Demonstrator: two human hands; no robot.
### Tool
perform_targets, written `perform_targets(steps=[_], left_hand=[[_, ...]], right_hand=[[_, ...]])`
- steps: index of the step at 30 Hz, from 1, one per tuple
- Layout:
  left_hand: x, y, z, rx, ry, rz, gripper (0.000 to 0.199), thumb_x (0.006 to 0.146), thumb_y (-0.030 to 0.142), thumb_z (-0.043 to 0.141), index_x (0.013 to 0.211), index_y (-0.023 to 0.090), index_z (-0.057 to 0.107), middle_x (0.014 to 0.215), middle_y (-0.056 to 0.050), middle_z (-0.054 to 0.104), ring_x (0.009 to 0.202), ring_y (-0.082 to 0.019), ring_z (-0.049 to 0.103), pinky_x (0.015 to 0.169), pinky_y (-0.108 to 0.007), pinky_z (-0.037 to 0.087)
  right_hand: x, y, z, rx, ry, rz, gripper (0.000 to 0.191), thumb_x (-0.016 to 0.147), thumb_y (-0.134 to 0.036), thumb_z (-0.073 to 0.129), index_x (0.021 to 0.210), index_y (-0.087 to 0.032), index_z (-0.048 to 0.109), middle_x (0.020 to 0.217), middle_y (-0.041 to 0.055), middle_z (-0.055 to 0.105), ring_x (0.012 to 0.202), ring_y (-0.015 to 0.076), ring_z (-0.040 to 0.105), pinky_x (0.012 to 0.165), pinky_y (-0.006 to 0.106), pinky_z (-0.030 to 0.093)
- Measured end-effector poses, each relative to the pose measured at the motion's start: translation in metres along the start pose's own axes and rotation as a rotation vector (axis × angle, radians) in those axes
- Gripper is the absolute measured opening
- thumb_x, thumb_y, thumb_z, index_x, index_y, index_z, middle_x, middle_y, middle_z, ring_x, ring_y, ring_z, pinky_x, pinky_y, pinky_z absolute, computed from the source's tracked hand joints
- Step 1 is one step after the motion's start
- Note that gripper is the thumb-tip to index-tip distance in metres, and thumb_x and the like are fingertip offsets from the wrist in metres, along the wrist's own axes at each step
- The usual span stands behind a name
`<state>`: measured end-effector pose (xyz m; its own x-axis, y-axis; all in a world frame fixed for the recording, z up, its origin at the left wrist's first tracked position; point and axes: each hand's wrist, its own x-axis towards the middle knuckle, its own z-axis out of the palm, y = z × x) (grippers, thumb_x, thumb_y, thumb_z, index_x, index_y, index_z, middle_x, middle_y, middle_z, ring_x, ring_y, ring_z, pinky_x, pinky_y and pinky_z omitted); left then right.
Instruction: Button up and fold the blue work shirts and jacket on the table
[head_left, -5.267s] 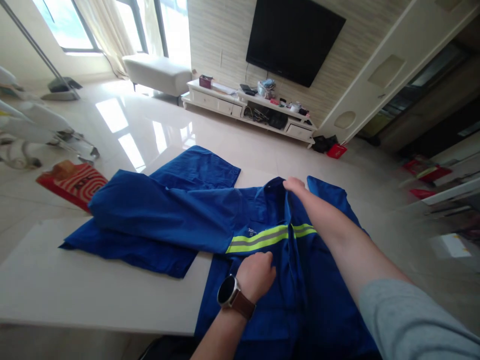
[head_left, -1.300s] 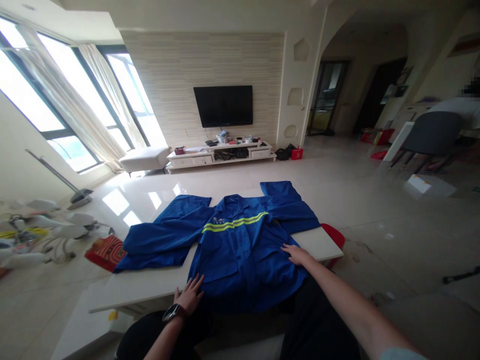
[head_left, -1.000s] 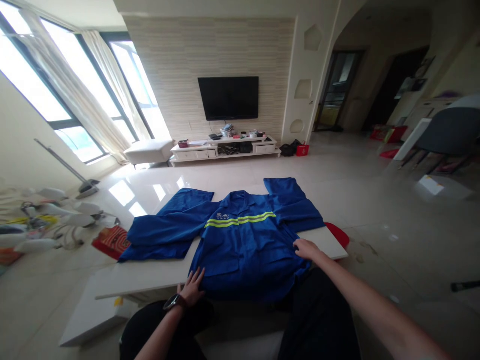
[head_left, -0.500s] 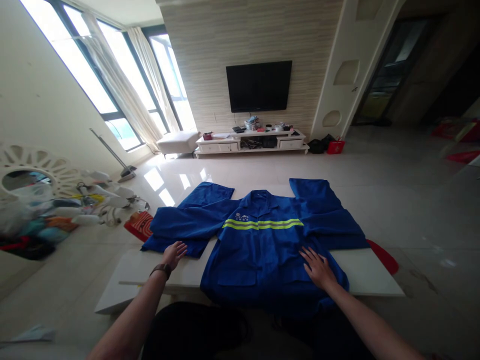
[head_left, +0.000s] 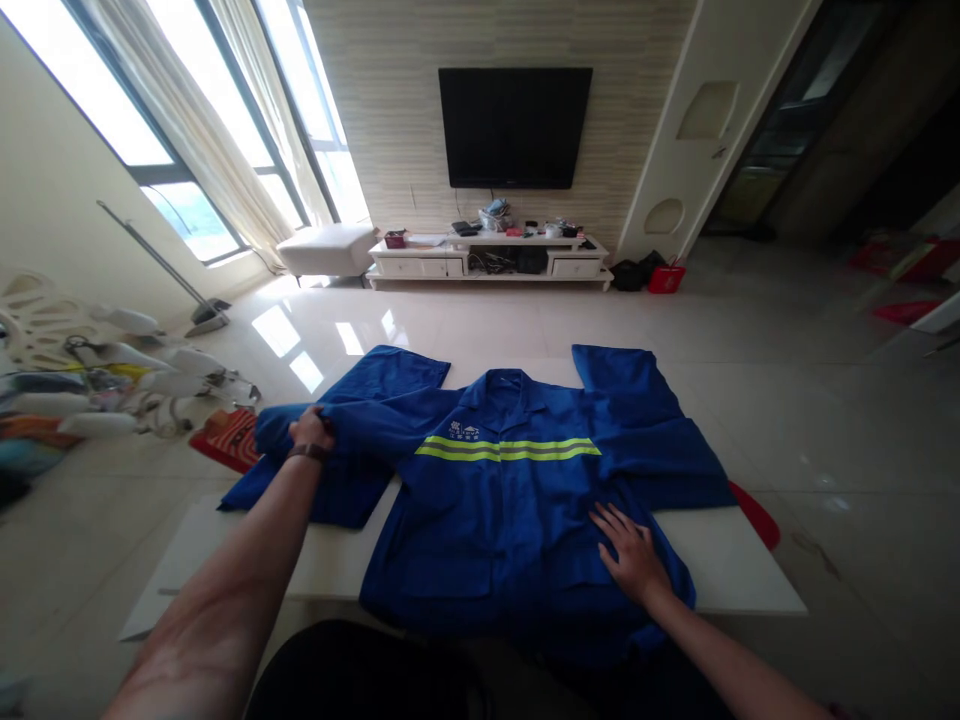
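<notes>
A blue work jacket (head_left: 517, 510) with a yellow-green and grey stripe across the chest lies front up on a white table (head_left: 735, 560), its lower edge at the near side. Other blue cloth (head_left: 390, 370) lies beneath its sleeves on both sides. On the left, my left hand (head_left: 311, 430) is closed on the jacket's sleeve, with the fingertips partly hidden. My right hand (head_left: 630, 550) rests flat, fingers spread, on the lower front of the jacket at the right.
Beyond the table stand a low white TV cabinet (head_left: 427, 265) and a grey-white bench (head_left: 326, 250). A red stool (head_left: 754, 515) shows behind the table's right end. Piled items (head_left: 112, 385) and an orange-red patterned thing (head_left: 229, 435) are at the left.
My left hand has moved forward and left from beside the sleeve and closed on it. My right hand stays on the jacket. The view has shifted slightly.
</notes>
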<state>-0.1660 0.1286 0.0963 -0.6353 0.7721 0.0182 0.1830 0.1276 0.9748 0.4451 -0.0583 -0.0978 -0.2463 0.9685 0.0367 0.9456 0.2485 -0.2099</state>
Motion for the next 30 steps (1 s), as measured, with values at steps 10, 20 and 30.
perform_targets(steps=[10, 20, 30], left_hand=[[-0.173, -0.023, 0.159, 0.796, -0.943, 0.726, 0.035, 0.087, 0.021, 0.062, 0.122, 0.018, 0.065, 0.102, -0.013, 0.071, 0.1, -0.029, 0.066, 0.093, -0.043, 0.044], [-0.201, -0.078, 0.143, 0.981, -0.974, 0.919, 0.051, 0.084, 0.024, 0.064, 0.135, 0.022, 0.059, 0.132, -0.015, 0.057, 0.121, -0.032, 0.05, 0.099, -0.046, 0.04], [-0.305, -0.041, 0.295, 0.745, -1.082, 0.827, 0.072, 0.086, 0.027, 0.069, 0.152, 0.017, 0.041, 0.147, -0.022, 0.05, 0.138, -0.036, 0.042, 0.109, -0.05, 0.039]], right_hand=[[0.001, -0.002, -0.003, 0.012, -0.012, 0.007, 0.058, 0.095, -0.032, 0.045, 0.153, -0.037, 0.048, 0.163, 0.0011, 0.041, 0.149, 0.028, 0.036, 0.11, 0.051, 0.035], [0.003, -0.002, -0.002, 0.025, -0.014, 0.023, 0.058, 0.093, -0.031, 0.045, 0.151, -0.034, 0.051, 0.161, 0.0022, 0.043, 0.148, 0.0275, 0.037, 0.109, 0.049, 0.035], [0.002, -0.016, -0.02, 0.026, -0.066, 0.062, 0.061, 0.093, -0.028, 0.046, 0.154, -0.034, 0.048, 0.162, 0.0037, 0.042, 0.15, 0.0291, 0.033, 0.113, 0.052, 0.03]])
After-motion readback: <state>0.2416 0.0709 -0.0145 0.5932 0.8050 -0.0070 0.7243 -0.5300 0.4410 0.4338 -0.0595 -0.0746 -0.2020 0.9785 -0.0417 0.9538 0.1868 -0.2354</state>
